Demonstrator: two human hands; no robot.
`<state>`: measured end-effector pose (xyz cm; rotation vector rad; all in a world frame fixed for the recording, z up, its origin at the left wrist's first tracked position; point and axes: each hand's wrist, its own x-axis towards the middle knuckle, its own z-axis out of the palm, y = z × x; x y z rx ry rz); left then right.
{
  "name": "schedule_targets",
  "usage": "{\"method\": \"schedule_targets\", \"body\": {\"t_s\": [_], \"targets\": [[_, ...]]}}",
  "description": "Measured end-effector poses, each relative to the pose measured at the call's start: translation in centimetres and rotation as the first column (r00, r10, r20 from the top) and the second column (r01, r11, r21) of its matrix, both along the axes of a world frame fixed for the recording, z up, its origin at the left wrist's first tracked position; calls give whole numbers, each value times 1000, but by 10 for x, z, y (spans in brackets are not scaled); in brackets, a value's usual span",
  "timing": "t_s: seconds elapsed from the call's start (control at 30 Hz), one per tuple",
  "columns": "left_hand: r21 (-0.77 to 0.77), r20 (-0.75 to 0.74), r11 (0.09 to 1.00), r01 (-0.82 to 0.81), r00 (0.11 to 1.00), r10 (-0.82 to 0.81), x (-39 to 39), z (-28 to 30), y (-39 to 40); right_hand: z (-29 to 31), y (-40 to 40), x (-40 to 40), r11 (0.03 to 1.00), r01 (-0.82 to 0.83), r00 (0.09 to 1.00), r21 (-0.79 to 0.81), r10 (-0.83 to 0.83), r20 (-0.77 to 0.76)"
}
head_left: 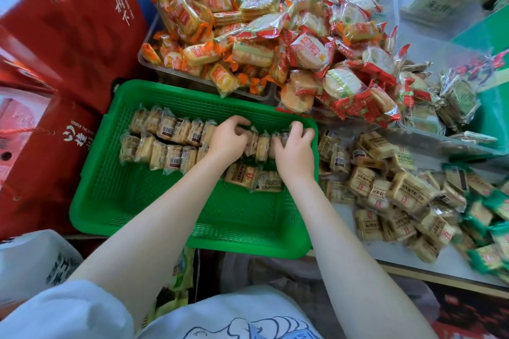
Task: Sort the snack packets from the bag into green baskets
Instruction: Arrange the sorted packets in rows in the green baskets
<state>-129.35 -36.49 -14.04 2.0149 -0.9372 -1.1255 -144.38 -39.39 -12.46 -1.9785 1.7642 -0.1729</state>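
Both hands in green perforated plastic basket [115, 195]. Left hand [228, 137] fingers curled over upright beige clear-wrapped biscuit packets [168, 129] in far row; right hand [296, 146] pinches packets at row's right end. Loose pile of same packets [399, 195] lies on table, just right of basket. Risk: nudging row w/ either hand could topple standing packets. Fingertips hidden btw packets; exact packet count in grip unclear.
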Motion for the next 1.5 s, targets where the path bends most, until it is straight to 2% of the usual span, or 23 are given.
{"method": "schedule_targets", "body": {"t_s": [0.07, 0.17, 0.23, 0.33, 0.47, 0.57, 0.67, 0.73, 0.8, 0.9, 1.1, 1.27, 1.37, 1.43, 1.5], "targets": [[-17, -67, 1000, 25, 997, -26, 1, -1, 9, -4, 18, -8, 995, -97, 994, -26, 99, 46], [-48, -175, 997, 60, 982, -67, -3, -2, 25, -25, 41, -16, 967, -252, 961, 40, 255, -111], [-81, -220, 995, 51, 973, -67, -5, 3, 32, -38, 43, -16, 961, -267, 946, 71, 275, -171], [-137, -209, 991, -2, 978, -27, -3, 11, 40, -43, 33, -6, 977, -198, 974, 77, 205, -100], [-224, -75, 972, -66, 996, 50, 5, 20, 61, -29, 20, -1, 984, -135, 991, 119, 133, 22], [-236, 176, 968, 87, 983, -46, 6, 18, 98, -18, 32, -12, 986, -129, 985, 103, 115, 128], [-132, 452, 969, 209, 883, -129, 5, 3, 137, -12, 58, -20, 993, -90, 980, 70, 76, 186], [-75, 571, 979, 191, 813, -115, 2, -3, 153, -11, 80, -23, 999, -8, 984, 37, 2, 176], [-49, 650, 983, 179, 752, -105, -2, -2, 160, -10, 97, -20, 990, 84, 988, 112, -97, 117], [-17, 690, 988, 153, 717, -99, -3, 3, 168, -16, 104, -7, 930, 174, 983, 324, -185, 3], [68, 670, 995, 72, 736, -100, -1, 2, 174, -33, 89, 24, 803, 398, 901, 443, -434, -23], [82, 658, 994, 68, 745, -105, 0, 3, 174, -32, 84, 30, 720, 486, 828, 495, -561, 3], [49, 662, 995, 89, 743, -99, 0, 2, 176, -30, 87, 33, 766, 426, 833, 483, -539, 121], [13, 668, 996, 89, 740, -75, -1, 1, 176, -27, 95, 38, 852, 357, 882, 382, -442, 161], [-19, 677, 996, 83, 734, -48, -1, 0, 176, -23, 104, 42, 923, 272, 939, 271, -316, 135]]}}
